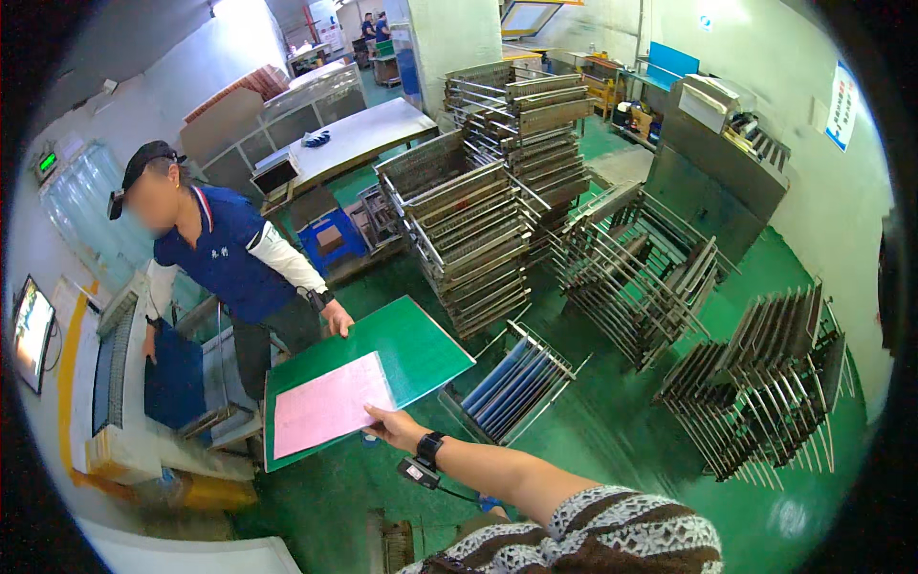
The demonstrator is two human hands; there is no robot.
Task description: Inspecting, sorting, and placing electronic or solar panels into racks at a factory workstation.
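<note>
Green board point(416, 342): smooth, semi-gloss surf.;
Pink sheet point(330, 402): paper-like, matt;
Racks point(478, 258): metal, mostly dull, pt. shiny;
Floor point(612, 454): smooth, glossy;
Counter point(378, 131): smooth, satin-ish top;
Sleeve point(617, 528): knit cloth, matt, rough-txtd.

Bright | glare upper left | glossy floor point(626, 435) | bowed edges, dark rim

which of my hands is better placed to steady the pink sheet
Likely your right hand: it grips the near edge of the green board, thumb at the pink sheet; your left hand isn't visible.

Open floor point(604, 413) between metal racks point(760, 387)
</note>
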